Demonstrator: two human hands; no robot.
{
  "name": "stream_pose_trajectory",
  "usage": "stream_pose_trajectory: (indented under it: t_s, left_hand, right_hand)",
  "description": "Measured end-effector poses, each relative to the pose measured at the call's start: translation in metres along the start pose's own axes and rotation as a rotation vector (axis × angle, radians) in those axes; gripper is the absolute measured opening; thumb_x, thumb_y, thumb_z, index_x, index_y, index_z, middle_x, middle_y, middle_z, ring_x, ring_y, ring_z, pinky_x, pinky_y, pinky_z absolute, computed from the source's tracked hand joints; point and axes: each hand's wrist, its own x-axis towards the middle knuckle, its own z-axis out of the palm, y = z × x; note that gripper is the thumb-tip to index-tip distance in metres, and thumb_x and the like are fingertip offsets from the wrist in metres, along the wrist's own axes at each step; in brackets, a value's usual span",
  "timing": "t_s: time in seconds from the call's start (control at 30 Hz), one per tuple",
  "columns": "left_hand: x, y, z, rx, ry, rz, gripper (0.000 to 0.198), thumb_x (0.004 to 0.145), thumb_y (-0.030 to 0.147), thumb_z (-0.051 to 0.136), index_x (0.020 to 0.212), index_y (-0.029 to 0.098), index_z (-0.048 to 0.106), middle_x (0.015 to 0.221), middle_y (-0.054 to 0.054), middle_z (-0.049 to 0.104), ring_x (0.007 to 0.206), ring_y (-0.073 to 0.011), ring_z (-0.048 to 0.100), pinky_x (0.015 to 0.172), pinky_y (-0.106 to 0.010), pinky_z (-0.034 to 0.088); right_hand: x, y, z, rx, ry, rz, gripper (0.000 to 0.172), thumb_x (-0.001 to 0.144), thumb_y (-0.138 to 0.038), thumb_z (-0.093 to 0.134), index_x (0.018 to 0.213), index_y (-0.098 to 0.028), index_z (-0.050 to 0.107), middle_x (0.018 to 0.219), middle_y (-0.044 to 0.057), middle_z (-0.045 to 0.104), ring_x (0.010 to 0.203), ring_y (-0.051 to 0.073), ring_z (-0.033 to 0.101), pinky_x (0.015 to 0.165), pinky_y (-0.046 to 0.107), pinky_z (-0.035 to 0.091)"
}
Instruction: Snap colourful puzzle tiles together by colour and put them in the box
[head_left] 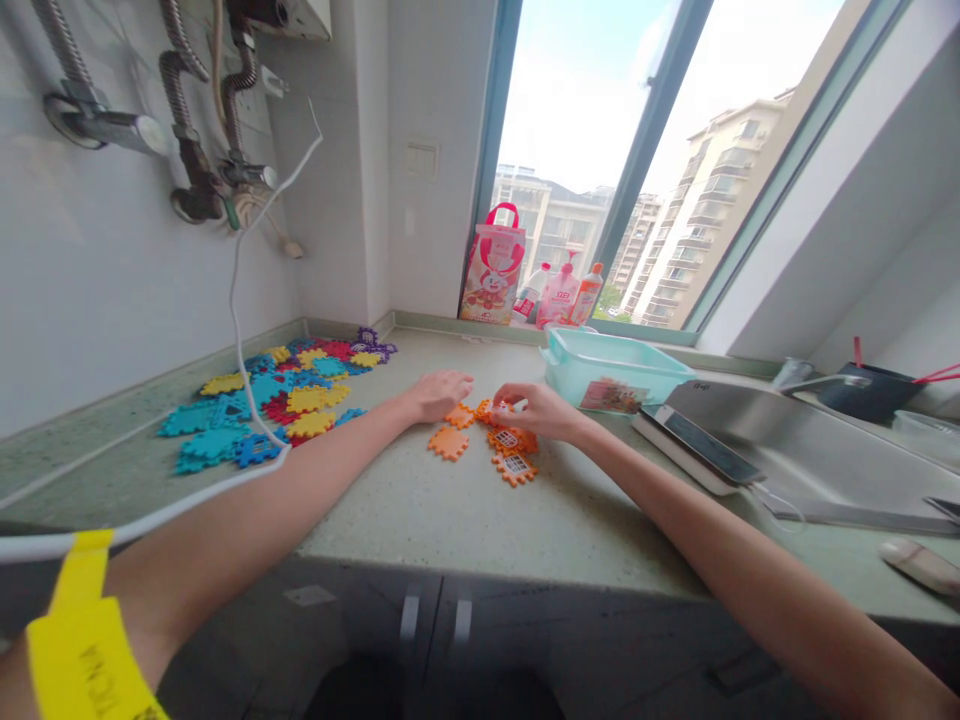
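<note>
Several orange interlocking puzzle tiles lie together on the counter, among them a plain orange tile (pixel 448 443) and an orange tile with a white window grid (pixel 515 466). My left hand (pixel 441 395) rests at the far left of this group, fingers stretched out over the tile edges, palm down. From the right, my right hand (pixel 541 412) pinches thumb and fingers together at the edge of a small orange tile (pixel 484 409). A bit of white shows between its fingers, and part of the tile is hidden.
A heap of blue, yellow, red and purple puzzle tiles (pixel 289 390) spreads along the left wall. A white cable (pixel 241 330) hangs across it. On the right stand a teal plastic basin (pixel 622 360), a phone on a white box (pixel 701 445) and a steel sink (pixel 810 440).
</note>
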Motion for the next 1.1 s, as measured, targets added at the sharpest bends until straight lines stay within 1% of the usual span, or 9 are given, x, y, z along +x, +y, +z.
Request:
stream_pose_trajectory:
  t_s: [0.1,0.3,0.4,0.53,0.63,0.77,0.87,1.0,1.1]
  left_hand:
    - [0.002,-0.002,0.002,-0.003,0.008,0.001,0.057,0.107,0.044,0.025,0.147,0.019,0.056,0.157,-0.013,0.055,0.145,-0.0256,0.049,0.123,-0.045,0.034]
    - [0.003,-0.005,0.003,-0.006,0.016,0.005,0.057,0.107,0.047,0.024,0.146,0.021,0.057,0.157,-0.011,0.056,0.145,-0.0255,0.050,0.122,-0.045,0.035]
    - [0.001,-0.002,0.002,-0.009,0.006,-0.013,0.057,0.107,0.047,0.023,0.146,0.021,0.056,0.157,-0.010,0.055,0.146,-0.0254,0.049,0.123,-0.044,0.035]
    - [0.002,0.000,0.000,-0.018,0.021,-0.033,0.058,0.106,0.045,0.023,0.146,0.020,0.056,0.156,-0.010,0.056,0.145,-0.0257,0.050,0.122,-0.043,0.035]
    - [0.003,-0.010,-0.009,-0.030,0.045,-0.021,0.055,0.099,0.037,0.035,0.146,0.018,0.057,0.156,-0.011,0.056,0.144,-0.0267,0.050,0.122,-0.042,0.036]
    - [-0.001,-0.033,-0.026,-0.117,-0.153,0.083,0.069,0.080,0.036,0.059,0.148,0.025,0.057,0.159,-0.006,0.053,0.145,-0.0274,0.050,0.119,-0.037,0.041]
    - [-0.005,-0.037,-0.027,-0.130,-0.227,0.095,0.073,0.078,0.048,0.066,0.148,0.029,0.057,0.161,-0.005,0.051,0.145,-0.0291,0.049,0.119,-0.037,0.041]
    - [-0.008,-0.020,-0.013,-0.009,-0.166,0.045,0.079,0.090,0.070,0.053,0.155,0.025,0.051,0.164,-0.012,0.046,0.150,-0.0338,0.041,0.125,-0.051,0.030]
    - [-0.007,-0.009,-0.004,0.054,-0.133,-0.010,0.072,0.101,0.068,0.030,0.159,0.027,0.046,0.166,-0.012,0.043,0.154,-0.0332,0.036,0.126,-0.061,0.023]
  right_hand:
    - [0.002,-0.002,0.003,-0.081,0.044,0.042,0.026,0.081,-0.048,0.080,0.093,-0.026,0.075,0.092,0.003,0.078,0.085,0.022,0.071,0.074,0.031,0.049]
    - [0.009,0.007,-0.003,-0.254,0.094,0.164,0.023,0.079,-0.042,0.078,0.094,-0.025,0.072,0.078,0.001,0.072,0.068,0.019,0.062,0.062,0.028,0.041]
    - [0.009,0.020,-0.010,-0.314,0.146,0.199,0.021,0.081,-0.042,0.076,0.092,-0.025,0.071,0.079,0.002,0.072,0.068,0.018,0.061,0.062,0.028,0.040]
    - [0.007,0.033,-0.011,-0.355,0.172,0.158,0.025,0.082,-0.046,0.076,0.096,-0.026,0.071,0.079,0.003,0.073,0.069,0.020,0.062,0.062,0.029,0.040]
    - [0.005,0.033,-0.008,-0.360,0.178,0.151,0.023,0.080,-0.040,0.077,0.097,-0.026,0.070,0.079,0.003,0.073,0.070,0.020,0.063,0.064,0.029,0.041]
    - [0.003,0.018,-0.005,-0.337,0.224,0.120,0.024,0.080,-0.040,0.078,0.099,-0.027,0.071,0.080,0.002,0.074,0.072,0.021,0.065,0.067,0.031,0.043]
    - [0.001,0.001,-0.003,-0.275,0.269,0.081,0.026,0.081,-0.043,0.078,0.101,-0.027,0.072,0.086,0.003,0.076,0.073,0.021,0.065,0.071,0.032,0.044]
    - [-0.002,-0.017,-0.001,-0.203,0.307,0.050,0.029,0.083,-0.045,0.077,0.104,-0.027,0.072,0.092,0.003,0.077,0.073,0.019,0.066,0.073,0.032,0.045]
    - [-0.006,-0.025,-0.001,-0.223,0.325,0.048,0.029,0.084,-0.048,0.075,0.105,-0.027,0.072,0.093,0.003,0.078,0.077,0.020,0.068,0.075,0.031,0.046]
